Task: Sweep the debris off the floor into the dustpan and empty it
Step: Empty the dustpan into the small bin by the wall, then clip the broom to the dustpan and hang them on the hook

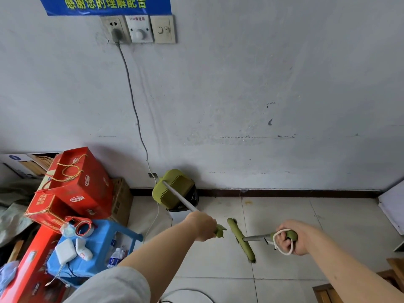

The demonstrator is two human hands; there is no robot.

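Observation:
My left hand (202, 226) grips the green end of a long metal handle that runs up to an olive-green dustpan (175, 186). The dustpan is tilted over a dark bin (192, 202) standing against the wall. My right hand (291, 236) holds the green grip of a short broom, with a white cord loop around my fingers. The broom head (240, 239) hangs above the tiled floor (284, 215) between my two hands, bristles pointing left. I see no debris on the tiles.
Red gift boxes (74, 186) and a cardboard box are stacked at the left. A blue plastic stool (98, 243) holds a tape dispenser, a charger and a small bottle. A grey cable (135, 110) runs from the wall socket down to the floor. Wooden pieces (389, 278) lie at the lower right.

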